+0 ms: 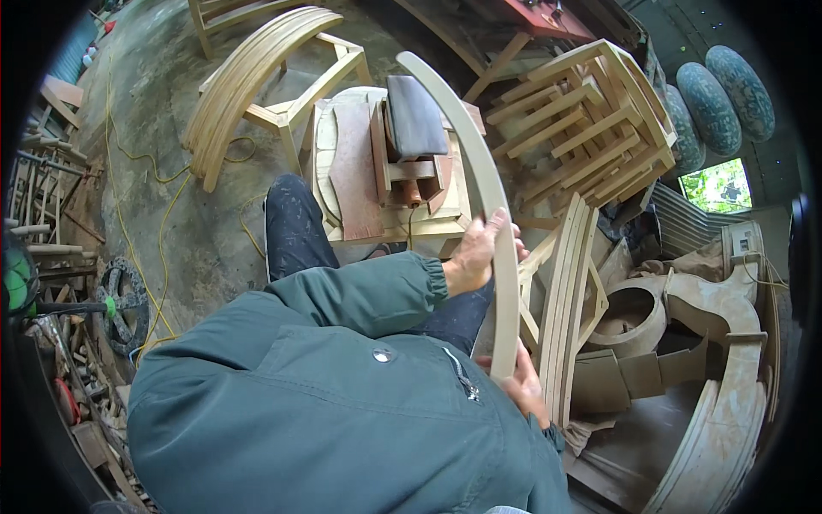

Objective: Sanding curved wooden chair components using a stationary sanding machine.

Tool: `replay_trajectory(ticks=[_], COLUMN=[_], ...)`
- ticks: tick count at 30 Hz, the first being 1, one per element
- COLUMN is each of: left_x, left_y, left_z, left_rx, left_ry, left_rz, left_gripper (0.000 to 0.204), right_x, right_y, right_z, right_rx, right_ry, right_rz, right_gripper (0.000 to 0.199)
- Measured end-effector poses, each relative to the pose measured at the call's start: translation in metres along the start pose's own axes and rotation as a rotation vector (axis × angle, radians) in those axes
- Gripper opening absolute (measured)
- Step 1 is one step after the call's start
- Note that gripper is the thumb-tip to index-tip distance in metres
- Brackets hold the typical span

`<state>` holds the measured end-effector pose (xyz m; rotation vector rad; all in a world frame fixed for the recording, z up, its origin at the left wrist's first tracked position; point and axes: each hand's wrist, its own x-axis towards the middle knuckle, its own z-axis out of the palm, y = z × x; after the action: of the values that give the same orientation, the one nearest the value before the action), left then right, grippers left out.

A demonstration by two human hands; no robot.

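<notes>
A long curved wooden slat arcs from the upper middle down toward my lap. My left hand is wrapped around its middle. Lower down, my right hand grips its near end. I wear a dark green jacket and dark trousers. A small wooden workbench stands in front of my knee, carrying a dark cushioned block and flat wooden boards.
A stack of curved slats rests on a wooden frame at the upper left. Stacked wooden frames sit at the upper right. More curved slats lean at my right. Yellow cable runs across the concrete floor. Tools and scrap lie at left.
</notes>
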<state>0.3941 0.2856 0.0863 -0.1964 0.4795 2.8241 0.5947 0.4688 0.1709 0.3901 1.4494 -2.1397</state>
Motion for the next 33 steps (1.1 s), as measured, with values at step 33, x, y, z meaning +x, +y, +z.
replay_trajectory(ticks=[33], left_x=[0.170], left_y=[0.250], left_z=[-0.073], left_rx=[2.236], left_ry=[0.114], left_rz=[0.436], left_gripper=[0.073], right_x=[0.163], right_y=[-0.015], right_z=[0.046], right_rx=[-1.273], right_ry=[0.155], right_rz=[-0.323], right_gripper=[0.064])
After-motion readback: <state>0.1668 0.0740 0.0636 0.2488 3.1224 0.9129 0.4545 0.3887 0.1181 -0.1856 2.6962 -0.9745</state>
